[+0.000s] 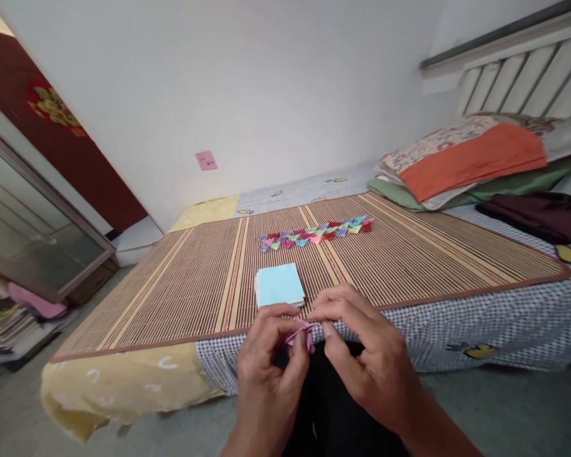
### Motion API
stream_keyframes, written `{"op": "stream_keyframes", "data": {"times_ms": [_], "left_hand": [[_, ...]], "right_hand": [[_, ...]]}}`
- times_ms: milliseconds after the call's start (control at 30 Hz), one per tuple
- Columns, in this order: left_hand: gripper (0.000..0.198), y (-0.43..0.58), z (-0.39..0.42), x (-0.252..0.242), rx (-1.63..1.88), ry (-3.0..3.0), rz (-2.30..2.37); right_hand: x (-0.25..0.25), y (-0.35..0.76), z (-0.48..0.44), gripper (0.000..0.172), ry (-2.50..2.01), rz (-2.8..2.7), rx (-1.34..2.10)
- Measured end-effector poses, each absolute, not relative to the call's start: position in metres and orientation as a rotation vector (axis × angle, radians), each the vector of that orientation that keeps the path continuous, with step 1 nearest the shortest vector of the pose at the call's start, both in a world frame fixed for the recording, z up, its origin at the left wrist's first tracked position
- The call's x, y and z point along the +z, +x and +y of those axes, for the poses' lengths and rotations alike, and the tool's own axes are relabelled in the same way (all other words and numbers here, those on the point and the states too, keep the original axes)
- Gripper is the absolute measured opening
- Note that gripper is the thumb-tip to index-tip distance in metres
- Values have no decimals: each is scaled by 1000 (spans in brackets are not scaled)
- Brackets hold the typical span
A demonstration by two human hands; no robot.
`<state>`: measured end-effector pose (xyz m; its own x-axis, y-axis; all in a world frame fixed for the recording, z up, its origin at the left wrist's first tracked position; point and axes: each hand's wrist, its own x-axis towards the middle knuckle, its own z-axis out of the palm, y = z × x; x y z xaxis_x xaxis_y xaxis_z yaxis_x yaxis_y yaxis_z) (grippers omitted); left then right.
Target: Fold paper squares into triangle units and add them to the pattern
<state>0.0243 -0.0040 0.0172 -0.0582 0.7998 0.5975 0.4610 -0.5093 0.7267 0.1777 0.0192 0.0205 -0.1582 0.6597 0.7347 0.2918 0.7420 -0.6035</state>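
The left hand (272,360) pinches the pink paper (304,325); the right hand (374,352) is at its three o'clock end, grip unclear.

The light was soft and rather even, and its source could not be told. Beyond the far edge of the mat (171,304), the wall (290,82) looked pale and bright, while below the near edge the floor (504,406) was dimmer. Shadows were faint. Wide-angle distortion made the glass door (23,216), beyond the left edge, lean strongly. The pink paper (306,324) by the near edge was a little blurred.
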Motion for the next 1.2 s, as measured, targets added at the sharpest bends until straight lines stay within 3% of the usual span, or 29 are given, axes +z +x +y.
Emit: {"op": "stream_keyframes", "data": {"times_ms": [100, 533, 933, 1200], "left_hand": [[16, 23, -2, 17, 1621, 1958, 1344], [23, 21, 3, 0, 1784, 2061, 1282], [17, 21, 2, -6, 1677, 1927, 1284], [16, 22, 2, -6, 1651, 1910, 1289]], "right_hand": [[22, 177, 19, 14, -780, -1750, 399], [17, 172, 21, 16, -927, -1708, 323], [17, 177, 26, 19, -980, -1869, 113], [26, 181, 24, 24, -945, -2074, 163]]}}
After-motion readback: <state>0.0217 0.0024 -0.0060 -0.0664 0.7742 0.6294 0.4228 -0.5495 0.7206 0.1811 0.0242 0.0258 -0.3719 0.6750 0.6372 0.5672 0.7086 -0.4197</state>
